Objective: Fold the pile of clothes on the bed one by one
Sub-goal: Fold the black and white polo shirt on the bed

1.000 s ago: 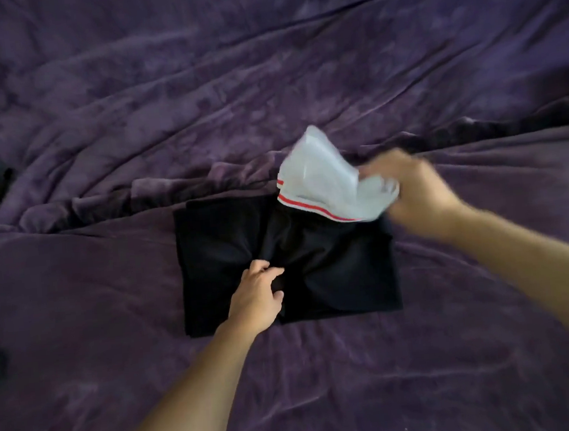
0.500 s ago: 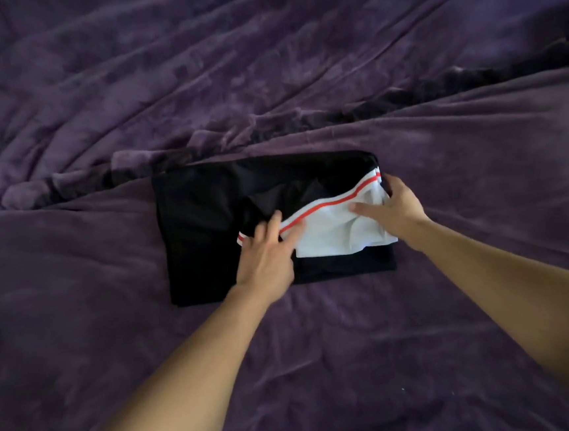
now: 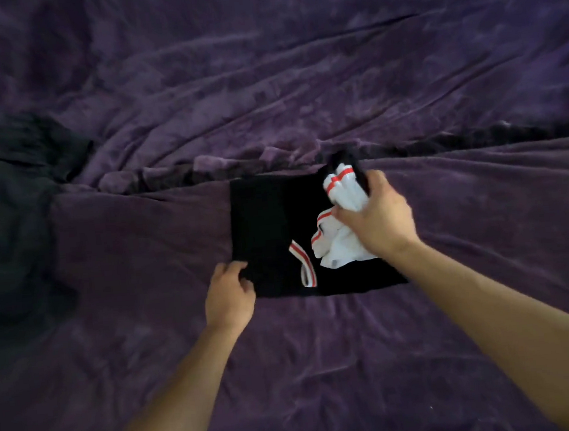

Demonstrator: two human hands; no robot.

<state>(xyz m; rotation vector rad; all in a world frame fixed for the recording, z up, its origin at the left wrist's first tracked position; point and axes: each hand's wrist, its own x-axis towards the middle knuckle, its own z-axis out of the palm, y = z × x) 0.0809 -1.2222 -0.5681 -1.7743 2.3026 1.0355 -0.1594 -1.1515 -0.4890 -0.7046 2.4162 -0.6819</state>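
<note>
The blanket on the bed is purple plush cloth, velvety and napped, with a soft dull sheen along its creases. The folded black garment is thin, smooth cloth, fully matt. The white cloth looks soft and light, crumpled and matt; its red-striped band seems a firmer woven trim. The dark pile at the left is black cloth, matt and rumpled, too blurred to tell its weave

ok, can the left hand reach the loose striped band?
Probably yes. The striped band lies bare on the black garment, just right of the left hand, nothing between. It would have to release the garment's corner first.
</note>
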